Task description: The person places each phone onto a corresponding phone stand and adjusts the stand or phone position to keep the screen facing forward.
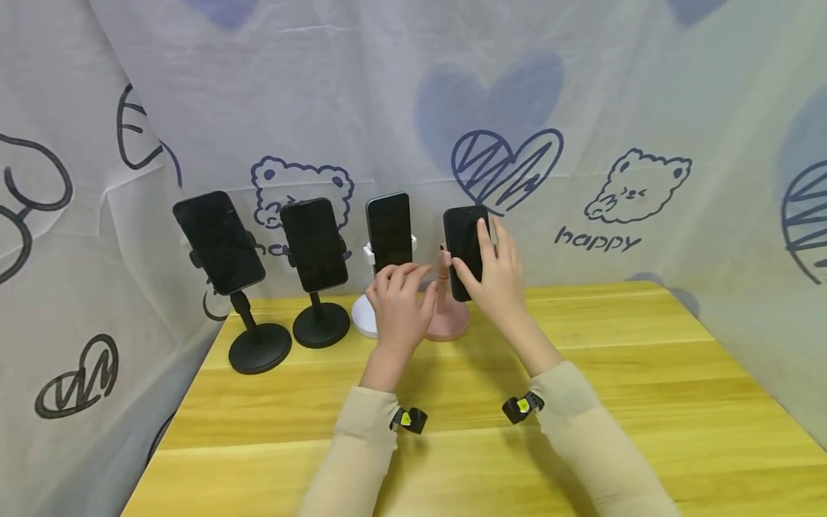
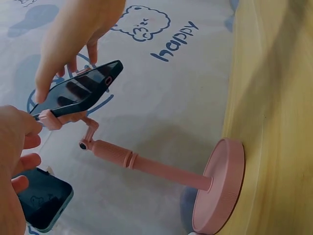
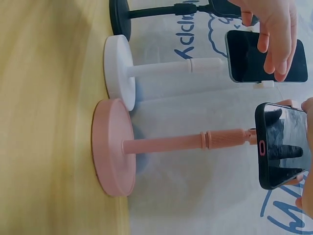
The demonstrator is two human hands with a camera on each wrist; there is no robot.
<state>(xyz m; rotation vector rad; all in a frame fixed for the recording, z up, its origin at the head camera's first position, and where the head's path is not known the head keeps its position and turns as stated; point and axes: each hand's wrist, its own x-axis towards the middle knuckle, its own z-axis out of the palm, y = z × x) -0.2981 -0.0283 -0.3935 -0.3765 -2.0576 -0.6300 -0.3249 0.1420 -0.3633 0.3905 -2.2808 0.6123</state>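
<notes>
A dark smartphone (image 1: 461,248) sits tilted in the clamp (image 2: 50,119) of a pink phone stand (image 2: 166,172). My right hand (image 1: 500,283) holds this phone, thumb at one side and fingers at the other. Some of its fingers are hidden behind the phone in the left wrist view. My left hand (image 1: 402,305) is just left of the pink stand, fingers loosely bent and holding nothing. Its fingertips are near the pink clamp; whether they touch it is unclear. Behind that hand, another phone (image 1: 390,230) stands upright in a white stand (image 3: 119,73).
Further left, two black stands (image 1: 260,348) hold a tilted phone (image 1: 220,240) and a second dark phone (image 1: 314,244). All the stands line the back of the wooden table (image 1: 607,416). A printed cloth (image 1: 388,93) hangs close behind them.
</notes>
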